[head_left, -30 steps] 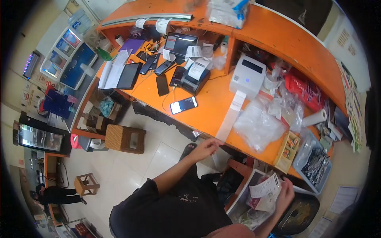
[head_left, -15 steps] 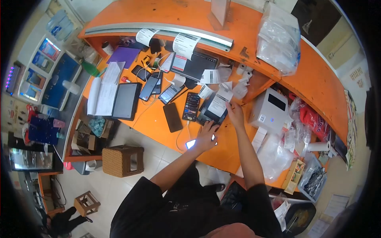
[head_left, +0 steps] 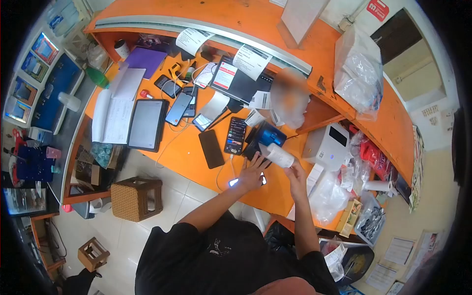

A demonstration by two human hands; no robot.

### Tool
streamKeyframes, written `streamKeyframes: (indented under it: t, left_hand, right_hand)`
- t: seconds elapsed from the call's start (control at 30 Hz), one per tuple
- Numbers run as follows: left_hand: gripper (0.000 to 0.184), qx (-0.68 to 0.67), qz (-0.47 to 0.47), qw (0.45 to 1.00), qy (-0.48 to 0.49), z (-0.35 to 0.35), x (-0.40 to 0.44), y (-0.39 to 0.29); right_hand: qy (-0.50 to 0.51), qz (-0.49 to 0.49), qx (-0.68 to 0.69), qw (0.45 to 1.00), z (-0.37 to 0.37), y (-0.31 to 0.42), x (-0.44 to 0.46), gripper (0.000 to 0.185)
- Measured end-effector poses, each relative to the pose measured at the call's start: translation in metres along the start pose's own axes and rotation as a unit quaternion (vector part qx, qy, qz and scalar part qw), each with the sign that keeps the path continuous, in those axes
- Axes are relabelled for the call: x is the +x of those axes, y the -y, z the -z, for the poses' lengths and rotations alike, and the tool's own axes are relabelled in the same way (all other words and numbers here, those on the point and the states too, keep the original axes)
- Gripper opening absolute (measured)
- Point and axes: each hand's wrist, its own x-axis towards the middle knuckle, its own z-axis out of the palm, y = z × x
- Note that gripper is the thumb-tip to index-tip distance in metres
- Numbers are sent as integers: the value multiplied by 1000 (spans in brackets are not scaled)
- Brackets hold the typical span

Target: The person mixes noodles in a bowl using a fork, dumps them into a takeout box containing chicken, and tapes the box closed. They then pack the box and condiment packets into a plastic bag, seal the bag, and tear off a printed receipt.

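My right hand [head_left: 298,178] pinches the lower end of a curled white paper receipt [head_left: 280,155] in front of a small black and blue receipt printer [head_left: 269,134]. The fingers of my left hand [head_left: 252,173] are stretched out against the printer's near left side; their tips are partly hidden. Under that hand lies a phone with a lit screen [head_left: 233,182], mostly covered. Left of the printer, a phone showing a list [head_left: 235,135] is plugged into a white cable. Beside it is a dark-screened phone [head_left: 211,149].
Several more phones, a tablet [head_left: 146,125], papers [head_left: 118,109] and a laptop [head_left: 241,81] cover the orange desk's left and back. A white label printer [head_left: 326,147] stands right, near plastic bags [head_left: 328,194]. Paper slips [head_left: 252,61] hang from the shelf. A wicker stool [head_left: 136,199] stands on the floor.
The receipt has come away from the top of the printer and moved toward me in my right hand, curling. My left hand stays by the printer. The camera view has shifted.
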Motion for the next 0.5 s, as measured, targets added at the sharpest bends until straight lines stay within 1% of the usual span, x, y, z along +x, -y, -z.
streamKeyframes:
  t: [0.03,0.07,0.1,0.17,0.2,0.27,0.3,0.33,0.37,0.4,0.47,0.5]
  left_hand:
    - [71,10,-2,1000,-3,-3,-1,2]
    - [69,21,-4,1000,-5,-10,-1,6]
    - [68,33,-6,999,-7,-18,0,10]
    - [63,89,-73,989,-97,-53,6,32]
    - [63,112,-145,963,-200,-84,12,54]
    - [69,130,-202,940,-242,-69,11,52]
    - [72,140,-229,926,-264,-61,10,51]
    - [74,121,-152,971,-142,-31,0,27]
    - [75,99,-71,992,-17,-13,-4,15]
    - [79,100,-42,993,49,-15,2,16]
    - [77,69,-37,997,14,-19,7,15]
    - [76,55,-34,998,-3,-19,6,16]
  right_hand:
    - [22,48,-39,998,0,-1,-7,18]
    - [37,57,-57,996,1,-3,-12,10]
    - [49,52,-46,996,-1,-5,-15,9]
    - [76,42,-22,996,-9,-7,-22,7]
    - [106,44,-58,992,-10,-6,-26,7]
    - [169,47,-132,976,-6,-4,-34,7]
    - [183,52,-166,968,-2,-6,-37,7]
    - [196,56,-201,958,5,-10,-40,6]
    - [210,60,-236,947,12,-13,-44,6]
    - [205,38,-218,954,21,-13,-49,5]
    - [195,-5,-180,964,38,-13,-61,3]
    - [178,9,-149,973,43,-10,-69,3]
